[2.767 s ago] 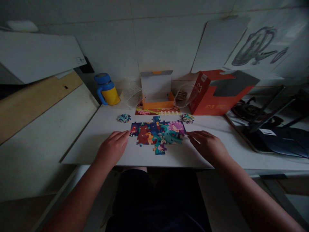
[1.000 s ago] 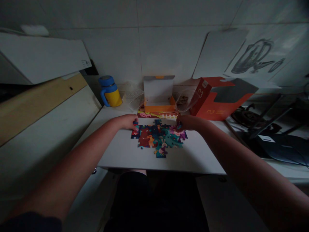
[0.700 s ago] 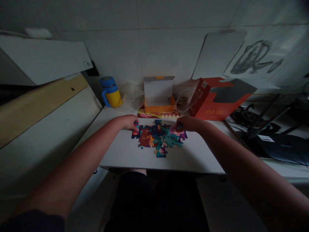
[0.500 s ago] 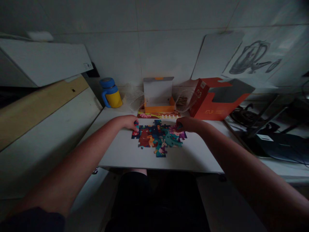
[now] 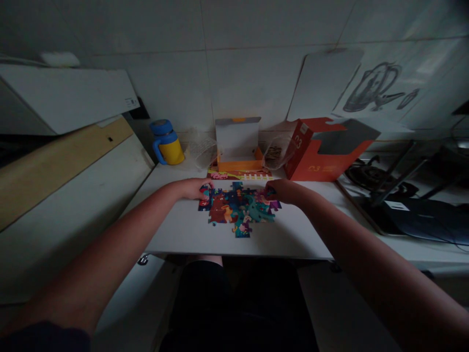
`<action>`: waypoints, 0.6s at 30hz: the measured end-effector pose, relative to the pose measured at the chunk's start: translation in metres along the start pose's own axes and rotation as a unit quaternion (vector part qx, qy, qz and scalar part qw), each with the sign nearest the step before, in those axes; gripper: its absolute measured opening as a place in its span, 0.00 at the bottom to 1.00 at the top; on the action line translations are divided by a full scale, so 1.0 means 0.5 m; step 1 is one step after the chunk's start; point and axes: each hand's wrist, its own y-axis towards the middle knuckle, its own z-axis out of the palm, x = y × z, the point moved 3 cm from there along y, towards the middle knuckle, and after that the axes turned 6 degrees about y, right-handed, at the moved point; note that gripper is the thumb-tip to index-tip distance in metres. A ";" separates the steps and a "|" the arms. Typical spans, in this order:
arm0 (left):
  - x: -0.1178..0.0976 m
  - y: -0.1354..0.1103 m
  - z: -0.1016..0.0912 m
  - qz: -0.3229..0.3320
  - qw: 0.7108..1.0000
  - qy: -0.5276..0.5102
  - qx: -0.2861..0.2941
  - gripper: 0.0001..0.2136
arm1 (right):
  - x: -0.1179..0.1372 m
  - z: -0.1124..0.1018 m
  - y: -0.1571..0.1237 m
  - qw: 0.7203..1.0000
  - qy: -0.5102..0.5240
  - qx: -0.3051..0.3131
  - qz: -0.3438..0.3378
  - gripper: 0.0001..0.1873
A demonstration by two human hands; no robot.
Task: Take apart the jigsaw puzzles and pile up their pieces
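Observation:
A colourful, partly joined jigsaw puzzle (image 5: 238,208) lies on a white table (image 5: 183,230). My left hand (image 5: 192,188) rests at the puzzle's upper left corner, fingers curled and pinched on a small cluster of puzzle pieces. At the upper right corner, my right hand (image 5: 284,190) is curled the same way over another small cluster. Just behind the puzzle lies a joined strip of pieces (image 5: 238,174). The dim light hides the fingertips' exact grip.
Along the wall stand a blue and yellow mug (image 5: 166,143), an open orange box (image 5: 238,146), two clear plastic bags (image 5: 203,149), and a red carton (image 5: 322,151). Dark equipment (image 5: 421,215) fills the right. A wooden board (image 5: 54,161) leans at the left.
Both hands reached forward from the puzzle's sides to the two loose clusters behind it, closed on them, and have drawn them in against the puzzle's top corners.

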 end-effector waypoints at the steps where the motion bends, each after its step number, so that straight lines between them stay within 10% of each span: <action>1: -0.003 -0.004 0.000 0.000 1.000 -0.002 0.007 0.26 | 0.001 0.000 0.000 1.000 0.003 0.000 -0.002 0.15; 10: -0.003 -0.023 0.006 -0.005 0.999 -0.029 -0.039 0.33 | 0.025 -0.021 -0.018 0.999 0.032 -0.013 -0.024 0.12; 18: 0.025 0.000 0.019 0.014 0.997 -0.061 -0.053 0.25 | 0.245 -0.016 0.016 0.966 0.179 0.006 -0.186 0.26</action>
